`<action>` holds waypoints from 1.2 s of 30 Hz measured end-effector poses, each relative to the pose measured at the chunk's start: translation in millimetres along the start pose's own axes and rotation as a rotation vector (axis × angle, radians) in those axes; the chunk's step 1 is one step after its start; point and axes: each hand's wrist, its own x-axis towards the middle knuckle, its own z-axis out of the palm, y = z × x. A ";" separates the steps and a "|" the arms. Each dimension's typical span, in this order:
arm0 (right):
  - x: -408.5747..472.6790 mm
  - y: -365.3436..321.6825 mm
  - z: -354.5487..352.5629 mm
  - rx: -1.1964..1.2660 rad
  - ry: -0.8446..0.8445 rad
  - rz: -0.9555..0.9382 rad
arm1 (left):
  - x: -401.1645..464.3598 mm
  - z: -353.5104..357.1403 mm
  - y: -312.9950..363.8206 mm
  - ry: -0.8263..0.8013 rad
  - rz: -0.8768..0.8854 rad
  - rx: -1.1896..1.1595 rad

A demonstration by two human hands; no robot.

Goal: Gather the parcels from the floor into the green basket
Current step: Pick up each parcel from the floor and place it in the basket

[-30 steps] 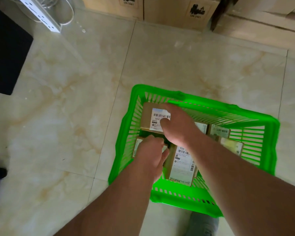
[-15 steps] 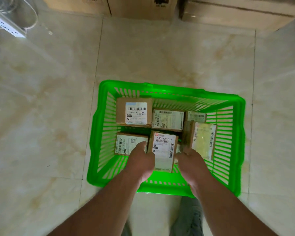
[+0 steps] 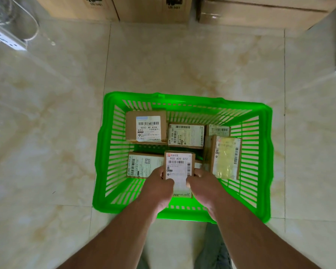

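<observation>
The green basket point(image 3: 105, 152) stands on the tiled floor in front of me and holds several brown cardboard parcels with white labels. Both hands grip one parcel point(image 3: 179, 166), labelled 900 A09 072, near the basket's front: my left hand point(image 3: 159, 187) on its left side, my right hand point(image 3: 204, 187) on its right side. Another parcel point(image 3: 145, 128) lies at the back left, one point(image 3: 185, 135) at the back middle, one point(image 3: 226, 156) at the right and one point(image 3: 142, 165) at the front left. My hands hide the held parcel's lower corners.
Large cardboard cartons point(image 3: 149, 6) line the far wall beyond the basket. A white power strip point(image 3: 4, 37) with cables lies at the top left. Pale marble floor tiles point(image 3: 47, 133) surround the basket. My trouser leg point(image 3: 211, 249) shows below it.
My right hand has come from the back of the basket to the front. Both hands have closed on the 900 A09 072 parcel. The view has shifted to centre the basket.
</observation>
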 end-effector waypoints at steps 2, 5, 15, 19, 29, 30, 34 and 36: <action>-6.8 -2.0 -7.2 -0.027 0.021 -0.049 | -3.8 3.6 4.2 0.007 0.033 -0.023; -14.1 -15.7 -22.6 -0.085 0.076 -0.136 | -10.1 7.9 15.4 0.014 0.103 -0.062; 3.2 -83.5 -47.8 -0.484 0.190 -0.291 | -7.4 9.1 60.5 -0.052 0.042 -0.467; 24.8 -103.0 -40.9 -0.759 0.178 -0.286 | 0.6 15.1 57.8 -0.094 -0.074 -0.671; 52.2 -118.0 -28.5 -0.648 0.072 -0.430 | 18.6 41.6 56.8 -0.104 -0.108 -1.015; 47.7 -112.0 -30.4 -0.551 0.116 -0.448 | 18.8 43.8 56.3 -0.100 -0.119 -1.008; 32.0 -64.8 -44.9 -0.303 0.405 -0.461 | 17.8 47.8 48.5 -0.071 -0.156 -0.992; 31.5 -42.4 -50.0 -0.255 0.442 -0.399 | 19.3 47.0 46.1 -0.045 -0.193 -0.988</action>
